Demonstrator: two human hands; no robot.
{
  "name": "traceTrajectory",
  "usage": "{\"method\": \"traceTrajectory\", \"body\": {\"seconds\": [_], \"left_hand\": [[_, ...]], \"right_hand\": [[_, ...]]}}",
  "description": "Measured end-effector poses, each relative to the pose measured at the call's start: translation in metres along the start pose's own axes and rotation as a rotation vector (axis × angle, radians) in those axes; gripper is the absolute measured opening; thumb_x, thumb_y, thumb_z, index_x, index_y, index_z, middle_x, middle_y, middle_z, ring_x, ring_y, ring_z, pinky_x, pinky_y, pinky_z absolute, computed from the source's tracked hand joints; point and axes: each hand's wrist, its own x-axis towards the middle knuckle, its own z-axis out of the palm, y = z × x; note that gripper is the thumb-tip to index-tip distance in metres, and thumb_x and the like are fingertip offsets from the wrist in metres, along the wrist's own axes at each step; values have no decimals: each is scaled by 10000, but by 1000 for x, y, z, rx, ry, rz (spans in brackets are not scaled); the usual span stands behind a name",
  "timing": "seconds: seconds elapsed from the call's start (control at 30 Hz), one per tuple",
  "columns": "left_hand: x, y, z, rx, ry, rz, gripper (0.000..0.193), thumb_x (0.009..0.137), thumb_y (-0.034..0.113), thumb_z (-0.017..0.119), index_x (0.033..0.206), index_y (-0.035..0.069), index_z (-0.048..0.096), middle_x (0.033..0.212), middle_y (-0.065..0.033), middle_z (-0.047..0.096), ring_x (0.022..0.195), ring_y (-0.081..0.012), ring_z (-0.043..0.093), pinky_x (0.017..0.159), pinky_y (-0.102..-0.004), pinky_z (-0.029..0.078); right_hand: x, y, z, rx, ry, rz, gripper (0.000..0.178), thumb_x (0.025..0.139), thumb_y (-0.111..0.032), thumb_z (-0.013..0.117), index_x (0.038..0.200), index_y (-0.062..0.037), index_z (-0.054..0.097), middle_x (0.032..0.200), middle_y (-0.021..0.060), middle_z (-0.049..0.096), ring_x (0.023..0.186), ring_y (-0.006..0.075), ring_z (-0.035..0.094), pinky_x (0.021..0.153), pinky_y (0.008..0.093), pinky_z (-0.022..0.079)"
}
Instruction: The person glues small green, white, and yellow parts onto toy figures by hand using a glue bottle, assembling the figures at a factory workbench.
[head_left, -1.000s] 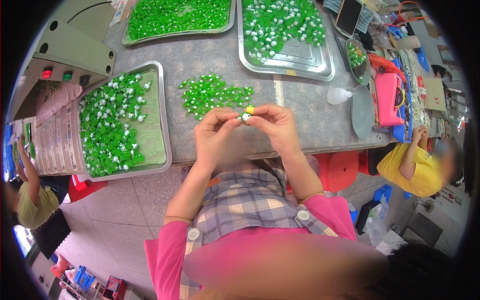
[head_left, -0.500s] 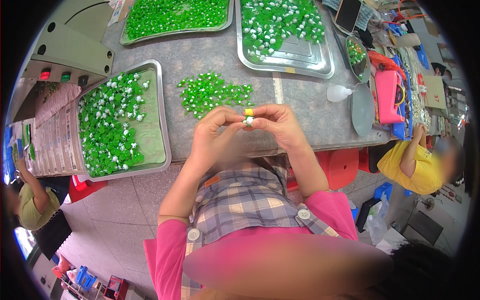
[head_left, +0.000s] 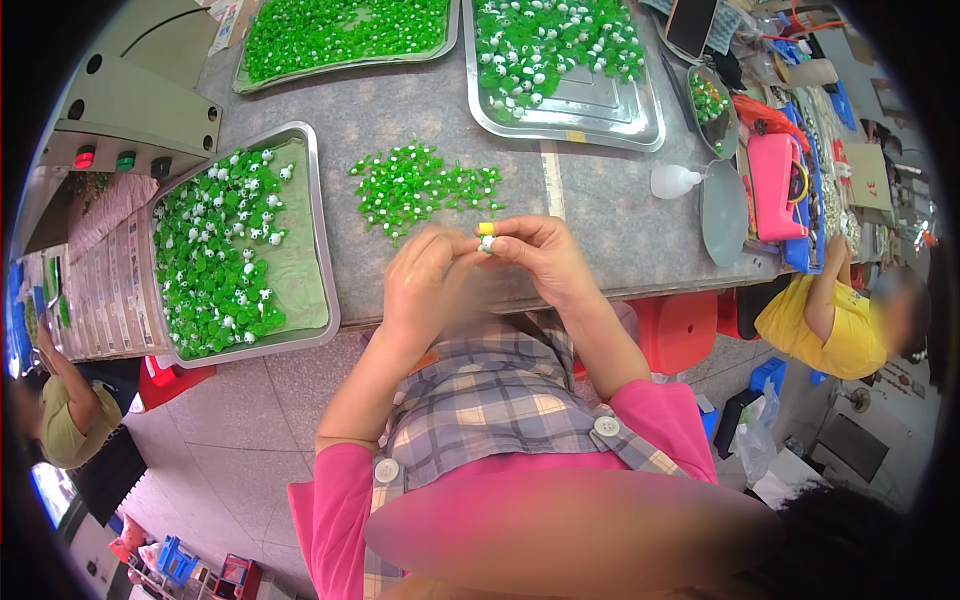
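Both hands meet above the near edge of the grey table (head_left: 600, 215), where the left hand (head_left: 425, 280) and right hand (head_left: 540, 255) pinch a small yellow-and-white piece (head_left: 486, 236) between their fingertips. A loose pile of green pieces (head_left: 420, 185) lies on the table just beyond them, and a metal tray (head_left: 322, 250) of green and white pieces sits to the left.

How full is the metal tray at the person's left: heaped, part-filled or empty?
Part-filled. Green and white pieces cover most of the left tray, while a strip of its green liner along the right side lies bare.
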Motion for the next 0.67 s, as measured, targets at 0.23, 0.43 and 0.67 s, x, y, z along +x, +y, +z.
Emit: {"method": "traceTrajectory", "body": {"seconds": [0.23, 0.43, 0.67], "left_hand": [[-8, -10, -9, -26, -28, -46, 120, 613, 31, 639, 703, 31, 560, 699, -67, 555, 650, -202, 546, 571, -285, 434], [12, -36, -78, 339, 458, -217, 170, 682, 8, 606, 843, 22, 555, 796, -27, 528, 705, -95, 478, 655, -215, 396], [10, -33, -64, 55, 403, -248, 228, 716, 19, 583, 940, 24, 537, 826, -29, 522, 763, -97, 486, 706, -217, 395]], "right_hand": [[1, -2, 5, -124, -27, 37, 188, 738, -90, 579, 901, 1, 570, 798, 62, 592, 703, 118, 566, 632, 226, 461], [17, -18, -24, -1065, 340, -418, 151, 645, -126, 633, 763, -60, 567, 734, 41, 537, 691, 176, 513, 608, 282, 408], [30, -4, -29, -1444, 238, -548, 137, 634, -140, 629, 737, -82, 560, 720, 41, 480, 745, 229, 446, 691, 344, 345]]}}
